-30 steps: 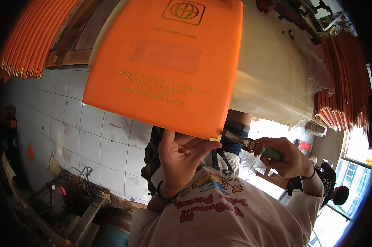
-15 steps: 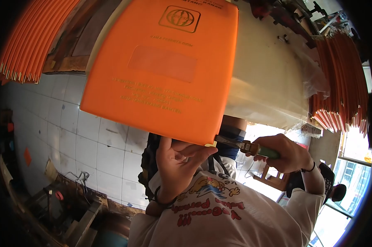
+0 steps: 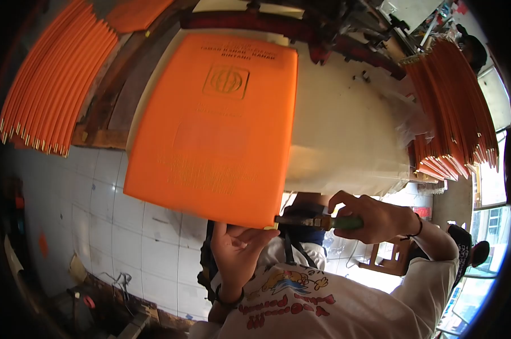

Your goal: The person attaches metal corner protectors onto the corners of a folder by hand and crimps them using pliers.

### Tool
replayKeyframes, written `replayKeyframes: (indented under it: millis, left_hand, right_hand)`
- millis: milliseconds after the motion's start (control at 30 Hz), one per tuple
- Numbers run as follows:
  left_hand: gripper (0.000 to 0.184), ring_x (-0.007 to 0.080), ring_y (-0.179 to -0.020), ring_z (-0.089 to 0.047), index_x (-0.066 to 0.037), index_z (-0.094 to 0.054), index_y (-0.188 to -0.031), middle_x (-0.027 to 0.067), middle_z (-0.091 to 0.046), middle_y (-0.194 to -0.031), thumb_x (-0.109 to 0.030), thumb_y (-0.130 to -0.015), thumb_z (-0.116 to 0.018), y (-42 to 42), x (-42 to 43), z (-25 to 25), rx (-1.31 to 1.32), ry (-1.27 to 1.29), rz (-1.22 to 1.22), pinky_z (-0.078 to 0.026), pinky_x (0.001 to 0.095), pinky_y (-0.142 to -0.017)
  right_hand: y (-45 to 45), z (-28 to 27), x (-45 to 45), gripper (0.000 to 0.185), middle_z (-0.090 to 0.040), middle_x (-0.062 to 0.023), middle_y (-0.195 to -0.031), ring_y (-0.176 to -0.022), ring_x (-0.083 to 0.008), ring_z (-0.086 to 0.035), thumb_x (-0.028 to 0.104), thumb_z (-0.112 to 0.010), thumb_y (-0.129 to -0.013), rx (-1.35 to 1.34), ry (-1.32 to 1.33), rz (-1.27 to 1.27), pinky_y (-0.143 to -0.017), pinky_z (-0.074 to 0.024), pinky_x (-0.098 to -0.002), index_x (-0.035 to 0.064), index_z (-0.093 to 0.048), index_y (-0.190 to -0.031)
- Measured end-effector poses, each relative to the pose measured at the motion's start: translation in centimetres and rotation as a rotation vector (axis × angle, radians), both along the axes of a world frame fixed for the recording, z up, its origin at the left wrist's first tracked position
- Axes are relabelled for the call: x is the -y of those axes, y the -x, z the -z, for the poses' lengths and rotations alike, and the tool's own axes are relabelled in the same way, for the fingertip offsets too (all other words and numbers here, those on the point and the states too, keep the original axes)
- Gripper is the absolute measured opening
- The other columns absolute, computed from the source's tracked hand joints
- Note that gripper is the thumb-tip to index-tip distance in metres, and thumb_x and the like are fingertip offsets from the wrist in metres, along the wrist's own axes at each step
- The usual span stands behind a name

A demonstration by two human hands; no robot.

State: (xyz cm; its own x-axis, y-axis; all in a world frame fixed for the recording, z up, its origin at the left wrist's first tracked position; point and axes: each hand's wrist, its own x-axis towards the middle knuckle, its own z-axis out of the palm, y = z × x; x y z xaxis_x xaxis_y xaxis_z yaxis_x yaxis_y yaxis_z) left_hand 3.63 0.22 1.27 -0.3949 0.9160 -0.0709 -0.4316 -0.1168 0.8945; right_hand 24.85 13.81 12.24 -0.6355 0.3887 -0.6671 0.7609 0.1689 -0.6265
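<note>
An orange folder [image 3: 216,135] with gold print and a globe emblem lies on the work surface, its near end jutting over the edge. My left hand [image 3: 238,248] is closed on its near right corner, thumb and fingers pinching a small gold metal corner piece [image 3: 271,227]. In my right hand [image 3: 374,217] is a pair of pliers with a green handle [image 3: 347,222]. Their dark metal jaws [image 3: 301,221] touch the folder's side edge right by that corner. Whether the jaws grip the metal piece cannot be made out.
A row of orange folders with gold corners [image 3: 46,90] stands at the left. Another thick stack [image 3: 453,107] is at the right. A dark red metal machine part [image 3: 238,21] runs along the back. Beige sheeting [image 3: 346,130] covers the table; white floor tiles [image 3: 103,203] show below.
The view has shifted, so the folder and both hands appear lower and more of the table's back shows. My right hand's fingers are more raised and loosened around the pliers' handle.
</note>
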Motion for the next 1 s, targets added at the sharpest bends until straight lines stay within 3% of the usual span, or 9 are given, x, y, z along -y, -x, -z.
replayKeyframes:
  millis: [133,233,433,500,567,667,767,900,1000]
  left_hand:
    - [0.061,0.0245,-0.094,-0.069,0.007,-0.039,-0.129,0.0219,-0.068,-0.102,0.015,-0.077,-0.071,-0.1,-0.1,0.4,-0.025,-0.021,-0.012,-0.059,0.0329,-0.082]
    - [0.063,0.0240,-0.093,-0.070,0.007,-0.039,-0.130,0.0219,-0.068,-0.102,0.014,-0.077,-0.071,-0.3,-0.1,0.3,-0.009,0.009,-0.039,-0.058,0.0321,-0.081]
    - [0.064,0.0238,-0.093,-0.070,0.006,-0.039,-0.130,0.0225,-0.069,-0.100,0.012,-0.076,-0.073,-0.2,-0.1,-0.4,-0.081,0.035,-0.041,-0.058,0.0301,-0.080]
    - [0.062,0.0218,-0.088,-0.070,0.006,-0.040,-0.130,0.0210,-0.069,-0.097,0.011,-0.077,-0.073,-0.3,-0.2,-0.6,-0.084,0.037,-0.046,-0.057,0.0277,-0.075]
    - [0.059,0.0181,-0.076,-0.071,0.006,-0.040,-0.130,0.0173,-0.070,-0.090,0.009,-0.080,-0.071,-0.7,-0.5,-0.7,-0.073,0.027,-0.071,-0.056,0.0241,-0.065]
    - [0.046,0.0093,-0.052,-0.059,0.006,-0.044,-0.127,0.0092,-0.067,-0.078,0.003,-0.087,-0.066,0.3,0.4,-0.3,-0.055,0.006,-0.017,-0.046,0.0195,-0.047]
    - [0.035,0.0049,-0.041,-0.044,0.005,-0.047,-0.123,0.0049,-0.061,-0.071,-0.002,-0.092,-0.061,0.7,0.6,-0.4,-0.039,0.117,-0.039,-0.034,0.0192,-0.037]
    - [0.031,0.0059,-0.040,-0.044,0.005,-0.049,-0.120,0.0073,-0.060,-0.075,-0.005,-0.093,-0.060,0.9,0.6,0.8,-0.141,0.073,-0.045,-0.034,0.0193,-0.036]
    - [0.035,0.0155,-0.063,-0.062,0.006,-0.047,-0.122,0.0115,-0.060,-0.094,-0.004,-0.092,-0.061,0.1,0.2,0.4,-0.149,0.023,-0.080,-0.048,0.0227,-0.047]
  right_hand:
    - [-1.2,0.0,0.7,0.034,-0.064,-0.0136,-0.093,-0.088,-0.0286,-0.064,0.002,-0.048,-0.085,0.051,0.016,-0.127,-0.076,-0.0493,-0.0406,0.0097,-0.054,-0.117]
    - [-1.4,0.7,0.9,0.052,-0.060,-0.0161,-0.118,-0.108,-0.0304,-0.059,0.000,-0.046,-0.085,-0.053,0.180,-0.103,-0.090,-0.0472,-0.0400,0.0126,-0.048,-0.135]
    - [-4.6,2.0,0.5,0.065,-0.041,-0.0208,-0.144,-0.131,-0.0321,-0.045,-0.003,-0.045,-0.083,-0.221,-0.083,-0.314,-0.108,-0.0398,-0.0389,0.0119,-0.036,-0.146]
    - [-4.6,0.5,-0.5,0.058,-0.048,-0.0192,-0.138,-0.125,-0.0340,-0.049,-0.007,-0.046,-0.080,-0.200,-0.173,-0.281,-0.104,-0.0422,-0.0407,0.0082,-0.049,-0.136]
    - [-4.9,-1.1,-1.4,0.048,-0.056,-0.0176,-0.126,-0.116,-0.0341,-0.055,-0.007,-0.047,-0.080,-0.192,-0.248,-0.025,-0.100,-0.0451,-0.0409,0.0055,-0.058,-0.124]
    - [-6.4,0.1,-4.0,0.045,-0.062,-0.0137,-0.113,-0.102,-0.0317,-0.063,-0.007,-0.057,-0.080,-0.138,-0.839,-0.035,-0.086,-0.0504,-0.0391,0.0062,-0.058,-0.123]
    - [-7.1,2.8,-6.5,0.037,-0.060,-0.0171,-0.110,-0.095,-0.0365,-0.062,0.006,-0.068,-0.084,-0.181,-1.049,0.233,-0.081,-0.0504,-0.0407,0.0045,-0.061,-0.119]
    - [-7.6,3.9,-8.3,0.039,-0.059,-0.0163,-0.111,-0.098,-0.0365,-0.060,0.020,-0.071,-0.084,-0.112,-1.203,0.294,-0.084,-0.0485,-0.0426,0.0036,-0.060,-0.117]
    - [-7.7,4.1,-8.6,0.042,-0.059,-0.0137,-0.111,-0.101,-0.0353,-0.059,0.029,-0.071,-0.084,-0.059,-1.297,0.314,-0.086,-0.0472,-0.0447,0.0061,-0.057,-0.115]
